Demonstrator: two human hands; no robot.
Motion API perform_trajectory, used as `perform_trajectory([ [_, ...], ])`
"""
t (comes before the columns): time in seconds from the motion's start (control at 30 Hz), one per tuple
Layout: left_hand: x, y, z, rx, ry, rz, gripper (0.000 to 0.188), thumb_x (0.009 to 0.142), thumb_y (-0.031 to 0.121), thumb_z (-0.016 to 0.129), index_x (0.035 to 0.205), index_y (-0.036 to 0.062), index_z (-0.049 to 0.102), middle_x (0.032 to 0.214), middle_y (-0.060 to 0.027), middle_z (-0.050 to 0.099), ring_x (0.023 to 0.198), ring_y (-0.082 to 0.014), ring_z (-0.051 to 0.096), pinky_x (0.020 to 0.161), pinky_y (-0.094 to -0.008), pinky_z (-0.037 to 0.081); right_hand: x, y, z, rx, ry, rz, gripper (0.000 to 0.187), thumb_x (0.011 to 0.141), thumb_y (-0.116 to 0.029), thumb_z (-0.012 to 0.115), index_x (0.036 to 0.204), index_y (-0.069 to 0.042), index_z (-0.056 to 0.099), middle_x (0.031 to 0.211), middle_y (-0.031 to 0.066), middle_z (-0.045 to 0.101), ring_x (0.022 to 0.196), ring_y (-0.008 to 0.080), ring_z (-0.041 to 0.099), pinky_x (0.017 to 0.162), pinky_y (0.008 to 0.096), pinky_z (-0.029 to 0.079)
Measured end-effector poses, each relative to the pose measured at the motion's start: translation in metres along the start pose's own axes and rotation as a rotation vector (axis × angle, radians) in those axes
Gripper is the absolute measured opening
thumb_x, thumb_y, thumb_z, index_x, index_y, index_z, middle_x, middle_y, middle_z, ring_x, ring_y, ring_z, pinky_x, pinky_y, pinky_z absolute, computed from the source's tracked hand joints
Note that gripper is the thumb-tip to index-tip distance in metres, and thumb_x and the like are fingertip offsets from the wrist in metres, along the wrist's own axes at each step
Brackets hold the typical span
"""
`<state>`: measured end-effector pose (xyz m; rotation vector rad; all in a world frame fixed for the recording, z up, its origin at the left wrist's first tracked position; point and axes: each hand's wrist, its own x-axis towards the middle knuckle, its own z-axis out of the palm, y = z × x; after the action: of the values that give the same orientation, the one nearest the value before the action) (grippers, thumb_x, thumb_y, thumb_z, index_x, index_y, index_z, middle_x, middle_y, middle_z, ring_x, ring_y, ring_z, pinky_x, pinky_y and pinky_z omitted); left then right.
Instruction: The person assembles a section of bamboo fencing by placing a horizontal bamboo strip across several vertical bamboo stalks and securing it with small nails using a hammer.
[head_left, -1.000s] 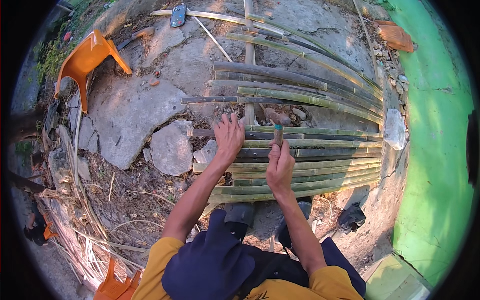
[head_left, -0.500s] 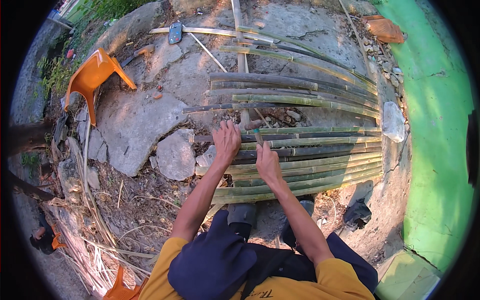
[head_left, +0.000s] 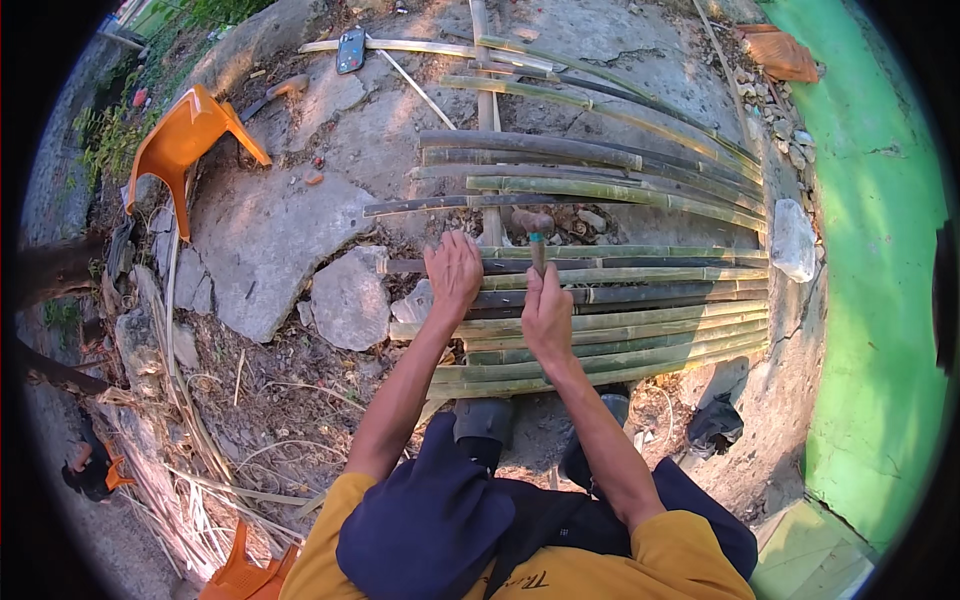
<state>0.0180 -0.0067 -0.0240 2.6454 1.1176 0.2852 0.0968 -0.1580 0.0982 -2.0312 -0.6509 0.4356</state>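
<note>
My right hand (head_left: 547, 318) is closed around the handle of a hammer (head_left: 532, 221), whose rusty head sits just beyond the hand, above the bamboo frame. My left hand (head_left: 455, 272) is closed over the left part of a bamboo slat (head_left: 620, 252), close to the long bamboo crosspiece (head_left: 491, 225). Whether its fingertips also pinch something small is hidden. Several green and dark split bamboo slats (head_left: 640, 321) lie side by side across the frame in front of me, some close together and some with gaps.
An orange plastic chair (head_left: 190, 135) stands far left, near a wooden-handled blade (head_left: 275, 95). A phone (head_left: 351, 50) rests on a pale strip. Broken concrete slabs (head_left: 350, 298) lie left of the slats. A whitish block (head_left: 792, 240) sits at their right ends, beside a green floor (head_left: 870, 300).
My right hand has moved slightly right, and the hammer head has lifted away from the crosspiece, up and right. My left hand stays at the slat. The view has shifted a little.
</note>
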Motion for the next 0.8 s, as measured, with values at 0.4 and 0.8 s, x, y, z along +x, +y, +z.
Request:
perform_trajectory([
  [0.4, 0.017, -0.005, -0.006, -0.021, 0.013, 0.031, 0.025, 0.112, 0.028, 0.046, 0.106, 0.007, 0.057, 0.097, -0.0163, 0.064, 0.084, -0.0381, 0.066, 0.081, -0.0509, 0.044, -0.005, 0.003, -0.005, 0.134, 0.016, 0.125, 0.038, 0.117, -0.033, 0.048, 0.109, 0.003, 0.059, 0.062, 0.0183, 0.061, 0.055, 0.0384, 0.065, 0.053, 0.0495, 0.045],
  [0.8, 0.035, -0.074, -0.029, -0.026, -0.099, -0.026, 0.061, 0.112, 0.041, 0.042, 0.077, 0.0043, 0.075, 0.07, -0.0255, 0.07, 0.066, -0.0471, 0.07, 0.063, -0.0554, 0.057, -0.024, 0.02, 0.007, 0.097, 0.006, 0.034, 0.025, 0.115, -0.022, 0.048, 0.115, 0.001, 0.055, 0.071, 0.028, 0.063, 0.071, 0.0538, 0.065, 0.061, 0.0595, 0.045],
])
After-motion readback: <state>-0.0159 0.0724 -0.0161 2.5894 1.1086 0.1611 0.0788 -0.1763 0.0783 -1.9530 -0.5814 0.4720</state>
